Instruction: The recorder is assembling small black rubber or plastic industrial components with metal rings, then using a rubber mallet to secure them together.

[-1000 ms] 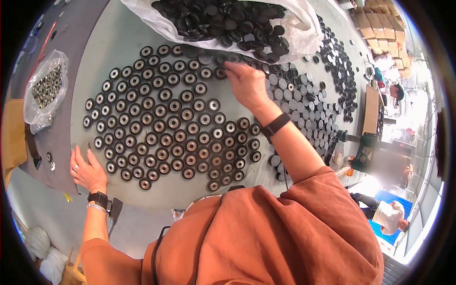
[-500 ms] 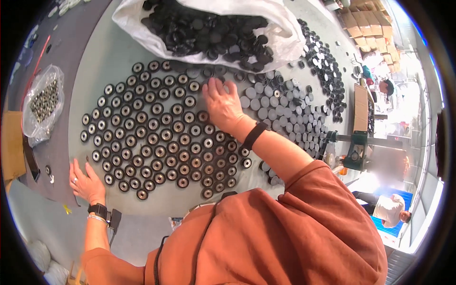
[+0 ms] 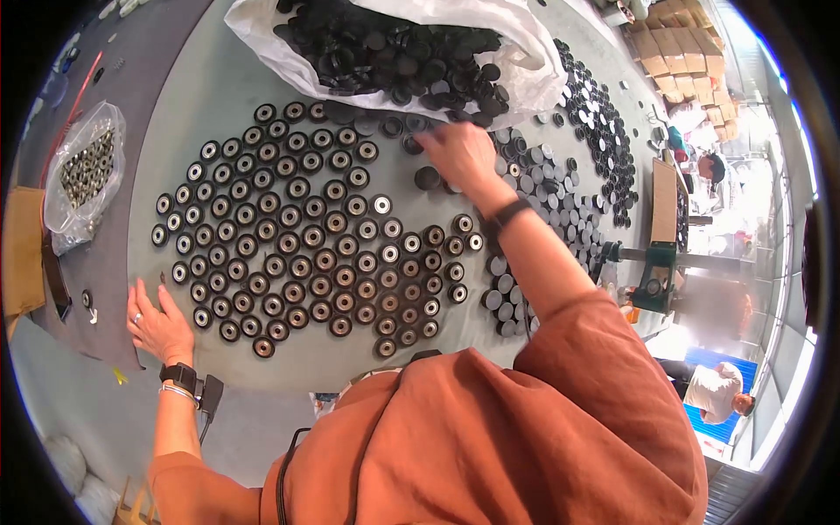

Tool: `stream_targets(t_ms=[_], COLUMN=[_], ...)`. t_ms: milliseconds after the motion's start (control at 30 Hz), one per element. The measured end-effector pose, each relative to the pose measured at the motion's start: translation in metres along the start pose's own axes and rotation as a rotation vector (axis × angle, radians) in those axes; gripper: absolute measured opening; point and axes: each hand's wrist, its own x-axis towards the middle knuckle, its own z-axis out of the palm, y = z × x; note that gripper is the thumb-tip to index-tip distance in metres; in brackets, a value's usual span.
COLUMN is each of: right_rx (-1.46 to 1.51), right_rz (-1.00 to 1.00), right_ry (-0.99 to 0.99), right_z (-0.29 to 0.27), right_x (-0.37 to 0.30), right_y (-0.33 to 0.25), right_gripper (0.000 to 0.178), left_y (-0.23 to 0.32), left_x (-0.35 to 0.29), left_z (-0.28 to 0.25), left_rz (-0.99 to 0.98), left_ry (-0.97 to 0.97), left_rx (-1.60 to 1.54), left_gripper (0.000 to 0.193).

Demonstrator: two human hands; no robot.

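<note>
My left hand point(image 3: 161, 325) rests with fingers apart at the table's left edge, nothing in it. Beside it spreads a wide group of black rings with metal centres, like small wheels with bearings point(image 3: 299, 265), lying flat on the grey-green tabletop point(image 3: 289, 372). Over loose black round caps point(image 3: 428, 178) just below the white sack, my right hand point(image 3: 464, 159) reaches with bent fingers. Its fingertips are near a black cap point(image 3: 411, 144); the back of the hand hides whether they grip anything. Right of that hand lies a dense patch of grey-topped caps point(image 3: 553, 197).
The open white sack point(image 3: 262, 66) at the far side is full of black caps point(image 3: 394, 57). A clear plastic bag of small metal parts point(image 3: 85, 175) sits at left. More caps point(image 3: 604, 131) trail along the far right, near a green metal device point(image 3: 656, 276). Another person point(image 3: 717, 391) is at right.
My right hand has moved right and slightly away, from the ring group to the caps near the sack. Some rings on the group's right side have shifted right. My left hand stays nearly in place.
</note>
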Motion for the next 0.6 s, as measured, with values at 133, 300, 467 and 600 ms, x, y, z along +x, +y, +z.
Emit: stream_targets(t_ms=[133,300,467,600], right_rx=[-0.015,0.192,0.831,0.488], right_rz=[0.025,0.048,0.391,0.166], right_ry=[0.102,0.111,-0.27,0.046], right_z=[0.029,0.002,-0.028,-0.017], right_x=[0.048,0.028,-0.075,-0.13], right_y=[0.003,0.011,0.058,0.067], right_gripper=[0.042,0.027,0.038,0.03], left_y=[0.003,0.002,-0.012,-0.013], left_x=[0.002,0.004,0.003,0.007], left_z=[0.0,0.004,0.013,0.019], left_rz=[0.0,0.035,-0.003,0.025], left_ry=[-0.009,0.016,0.012,0.045], left_rx=[-0.006,0.001,0.056,0.062], left_gripper=[0.044,0.045,0.046,0.046])
